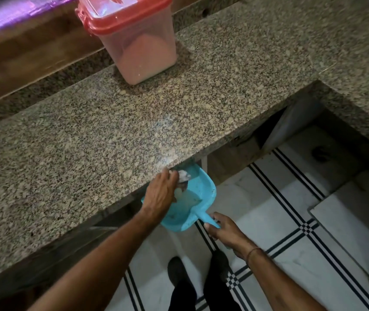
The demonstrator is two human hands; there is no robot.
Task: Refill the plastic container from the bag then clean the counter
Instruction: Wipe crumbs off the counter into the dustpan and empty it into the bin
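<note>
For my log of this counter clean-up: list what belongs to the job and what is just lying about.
In the job: container, counter, dustpan, cloth, left hand, right hand.
Just there: purple strip, floor.

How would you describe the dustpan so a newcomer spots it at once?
Find the granite counter's front edge. Just below it, over the tiled floor, the right hand holds the dustpan by its handle. Nothing else is light blue.

Both arms reach forward (left hand [162,194] curled, right hand [224,231] gripping).
</note>
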